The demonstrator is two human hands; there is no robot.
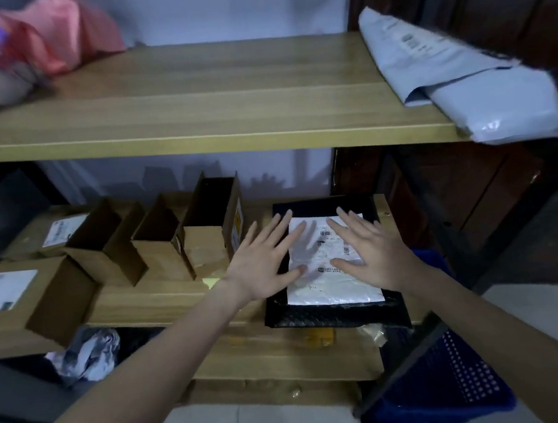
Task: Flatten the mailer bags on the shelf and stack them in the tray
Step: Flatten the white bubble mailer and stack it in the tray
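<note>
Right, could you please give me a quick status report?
Both hands, left and right, open, pressing black mailer bag flat on shelf. Blue tray below right. Nothing blocking.

Both bare forearms reach forward and upward from the lower corners of the view, converging toward the right end of the middle shelf [163,299]. The left hand [262,264] lies palm down with fingers straight and spread, its thumb pointing right toward the other hand. The right hand [375,253] mirrors it, palm down, fingers straight and fanned, thumb pointing left. The two hands sit side by side, near each other but apart, fingertips aimed toward the back edge of the shelf.
</note>
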